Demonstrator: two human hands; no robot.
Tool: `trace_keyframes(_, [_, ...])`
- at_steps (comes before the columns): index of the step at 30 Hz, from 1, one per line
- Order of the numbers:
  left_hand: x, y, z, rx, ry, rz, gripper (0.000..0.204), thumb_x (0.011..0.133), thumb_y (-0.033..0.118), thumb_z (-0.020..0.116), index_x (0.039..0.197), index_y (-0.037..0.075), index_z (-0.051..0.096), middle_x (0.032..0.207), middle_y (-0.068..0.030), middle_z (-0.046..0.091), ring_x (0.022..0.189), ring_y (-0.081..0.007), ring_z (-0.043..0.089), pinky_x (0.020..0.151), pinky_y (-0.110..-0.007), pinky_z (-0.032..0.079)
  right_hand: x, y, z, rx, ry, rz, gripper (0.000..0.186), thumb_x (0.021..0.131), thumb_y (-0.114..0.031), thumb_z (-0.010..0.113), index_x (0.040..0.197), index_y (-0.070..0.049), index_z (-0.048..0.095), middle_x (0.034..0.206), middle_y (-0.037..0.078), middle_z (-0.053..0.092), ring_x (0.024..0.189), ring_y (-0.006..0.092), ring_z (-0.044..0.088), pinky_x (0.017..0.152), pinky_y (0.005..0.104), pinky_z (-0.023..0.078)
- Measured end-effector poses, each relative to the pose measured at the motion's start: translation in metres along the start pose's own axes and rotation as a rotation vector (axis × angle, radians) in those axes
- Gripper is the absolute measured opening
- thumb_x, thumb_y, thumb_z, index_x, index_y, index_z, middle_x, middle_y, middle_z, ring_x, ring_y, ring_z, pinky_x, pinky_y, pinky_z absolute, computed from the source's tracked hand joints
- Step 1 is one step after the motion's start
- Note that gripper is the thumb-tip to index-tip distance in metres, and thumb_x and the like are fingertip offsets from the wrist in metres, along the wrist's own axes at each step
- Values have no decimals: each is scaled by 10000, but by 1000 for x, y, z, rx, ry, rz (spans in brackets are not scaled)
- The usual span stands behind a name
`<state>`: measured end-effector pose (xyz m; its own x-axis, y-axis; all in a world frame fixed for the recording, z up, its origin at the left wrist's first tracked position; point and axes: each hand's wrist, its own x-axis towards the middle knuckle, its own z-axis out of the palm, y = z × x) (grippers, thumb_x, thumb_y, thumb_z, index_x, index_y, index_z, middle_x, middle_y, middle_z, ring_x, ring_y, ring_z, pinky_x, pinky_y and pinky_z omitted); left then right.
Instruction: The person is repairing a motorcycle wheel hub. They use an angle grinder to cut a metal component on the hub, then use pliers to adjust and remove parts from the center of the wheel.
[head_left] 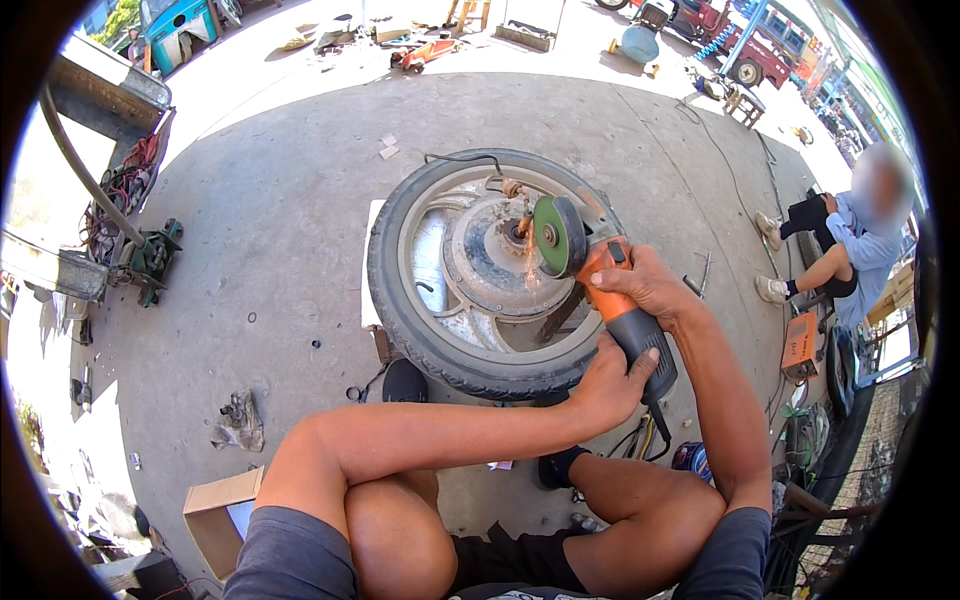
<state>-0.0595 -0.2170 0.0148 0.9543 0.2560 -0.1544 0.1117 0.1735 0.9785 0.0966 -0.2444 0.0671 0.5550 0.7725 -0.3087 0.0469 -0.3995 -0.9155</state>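
Grip: we hold the angle grinder [622, 322] over the tyre's [388, 290] right edge, left hand [606, 387] and right hand [645, 286] closed around it; its cutting disc [548, 236] sparks beside the hub [478, 252]. We judge twisting could bind the disc, causing kickback.

Wheel [475, 262]: laid flat at centre, before the wearer's feet. Grinder [632, 328]: held above the wheel's right side, disc [556, 236] set just right of the hub's axle [521, 229]; gripped by the right hand [645, 287] nearer the disc, by the left hand [612, 385] behind. Rag [238, 422]: placed left of the wheel, nearer. Carton [215, 520]: set at near left. Jack [425, 54], tank [640, 46]: stationed beyond the wheel, tank to the right. Co-worker [868, 245]: seated far right, case [801, 346] placed on the near side.
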Motion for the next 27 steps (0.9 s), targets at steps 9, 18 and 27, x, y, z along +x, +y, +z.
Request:
trace_keyframes(9, [0,1,-1,15,-10,-16,568,1036,339,566,1309,-113,358,1177,-278,575,1126,-331,617,975,-410,473,2,3,0,6,6,-15,607,744,-301,833,1182,52,606,1012,133,673,846,199,675,735,337,565])
trace_keyframes(18, [1,-2,1,27,31,22,596,1032,365,574,1300,-122,360,1161,-289,592,1109,-345,628,966,-413,478,4,8,-1,29,-7,-16,568,758,-285,825,1175,35,609,1011,128,673,847,201,678,742,336,566])
trace_keyframes(27, [3,-6,2,47,54,35,580,1032,369,575,1278,-115,371,1127,-272,592,1087,-331,631,947,-405,487,4,2,0,14,-23,14,558,765,-280,819,1184,25,610,1044,124,668,882,190,661,763,334,553])
